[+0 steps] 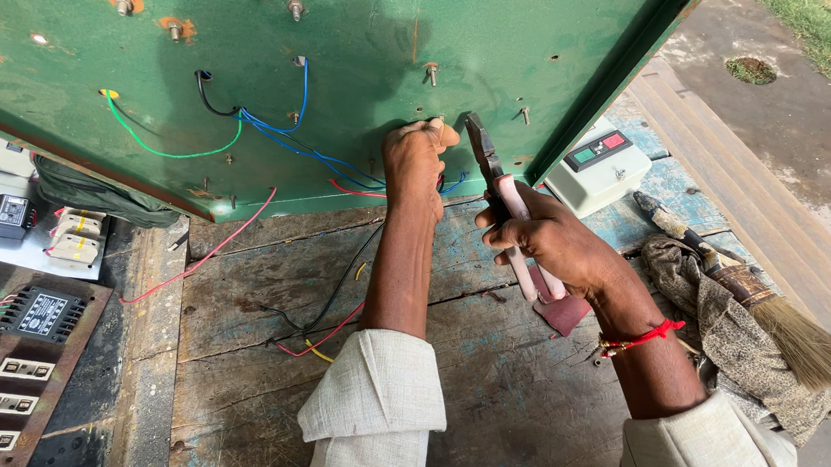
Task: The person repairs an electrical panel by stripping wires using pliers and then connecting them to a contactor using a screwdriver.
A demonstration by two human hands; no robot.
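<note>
Left hand [418, 157] pressed against the lower edge of the green metal panel [369, 58], grip pinched narrow on something small there, red and blue wires [343, 167] running to it. Right hand [550, 242] holds pliers [495, 185], grip closed round the pale handles, tip touching the panel just beside the left hand. A brush [766, 313] and rag lie on the wooden bench [268, 282] to the right.

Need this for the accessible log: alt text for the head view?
A person's right hand holds pink-handled pliers up to a green metal panel, while the left hand grips coloured wires at its lower edge. A worn wooden table lies below, with a brush on a rag at right.
</note>
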